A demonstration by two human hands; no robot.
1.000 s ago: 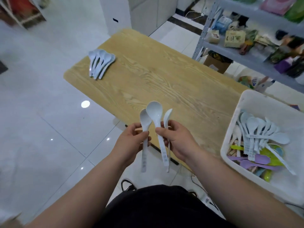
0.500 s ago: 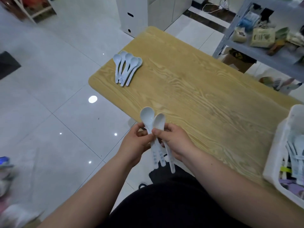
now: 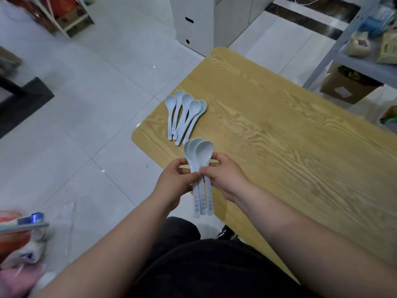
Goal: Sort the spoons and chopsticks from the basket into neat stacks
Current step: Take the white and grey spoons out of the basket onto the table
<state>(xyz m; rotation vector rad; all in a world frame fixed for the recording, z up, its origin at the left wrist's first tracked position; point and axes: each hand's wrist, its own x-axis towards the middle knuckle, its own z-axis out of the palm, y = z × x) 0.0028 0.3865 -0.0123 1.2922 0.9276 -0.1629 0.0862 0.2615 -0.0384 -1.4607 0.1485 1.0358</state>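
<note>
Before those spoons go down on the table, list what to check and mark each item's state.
1. Grip: left hand and right hand both pinch the held spoons by the handles: ok.
2. Held spoons face the same way: ok.
3. Held spoons flush: not ok, bowls staggered.
4. Pile of spoons on the table neat: not ok, fanned out.
5. Bare tabletop beside the pile: ok.
6. What remains in the basket: cannot tell, out of view.

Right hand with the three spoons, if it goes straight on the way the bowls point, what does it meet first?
Probably the pale spoons lying on the table corner, just beyond the held spoons, though the right hand might pass above them.
</note>
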